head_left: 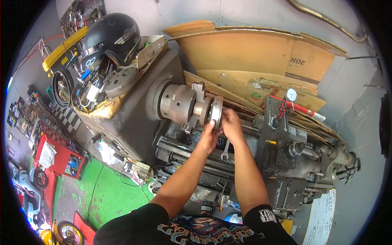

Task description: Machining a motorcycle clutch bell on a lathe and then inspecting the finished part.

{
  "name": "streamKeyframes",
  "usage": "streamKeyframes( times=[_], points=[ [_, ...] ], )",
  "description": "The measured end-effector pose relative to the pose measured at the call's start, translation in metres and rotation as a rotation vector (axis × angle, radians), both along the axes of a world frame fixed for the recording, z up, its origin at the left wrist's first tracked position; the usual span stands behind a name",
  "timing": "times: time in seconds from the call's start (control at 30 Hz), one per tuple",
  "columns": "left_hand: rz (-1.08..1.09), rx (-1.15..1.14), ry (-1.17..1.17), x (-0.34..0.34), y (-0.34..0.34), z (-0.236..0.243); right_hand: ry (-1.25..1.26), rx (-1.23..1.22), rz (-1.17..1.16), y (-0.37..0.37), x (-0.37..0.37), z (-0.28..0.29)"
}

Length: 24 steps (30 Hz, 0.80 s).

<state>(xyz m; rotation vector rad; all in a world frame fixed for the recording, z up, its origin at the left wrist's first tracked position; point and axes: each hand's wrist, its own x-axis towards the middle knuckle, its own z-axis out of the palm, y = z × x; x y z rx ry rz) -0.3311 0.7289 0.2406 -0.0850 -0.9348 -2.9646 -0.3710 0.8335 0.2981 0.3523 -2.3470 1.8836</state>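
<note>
With the left hand [207, 139] and the right hand [231, 124], I held in a narrow grip one silver metal ring [217, 109]. It was at the free end of the round workpiece [200, 109] in the lathe chuck [173, 102], but from my distance I could not tell whether they touched. Farther behind stood brown cardboard [245, 51].

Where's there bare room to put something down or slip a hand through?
Largest patch: green floor, between red cart and headstock. A hand might pass over the bed, between right hand and carriage. Crowded: headstock top, with helmet and plate; beside the chuck, both hands hold a ring.
</note>
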Motion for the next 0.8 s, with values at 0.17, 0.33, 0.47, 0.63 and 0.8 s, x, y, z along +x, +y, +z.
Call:
streamKeyframes(
  times=[0.17,0.33,0.47,0.63,0.8],
  points=[
    [-0.021,-0.007,-0.031,0.005,-0.001,0.006,-0.136,-0.092,0.008,0.009,0.000,0.003],
    [0.007,-0.014,-0.003,0.000,-0.006,-0.005,-0.080,-0.264,0.101,-0.003,0.009,0.011],
    [-0.021,-0.029,0.019,-0.001,-0.003,-0.002,-0.255,-0.049,0.080,0.009,0.006,0.025],
    [-0.015,-0.013,0.005,-0.004,-0.001,-0.004,-0.177,-0.295,0.110,0.003,0.009,0.018],
    [-0.036,-0.045,0.022,0.003,-0.004,-0.006,-0.139,-0.368,0.121,0.003,0.024,0.017]
  ],
)
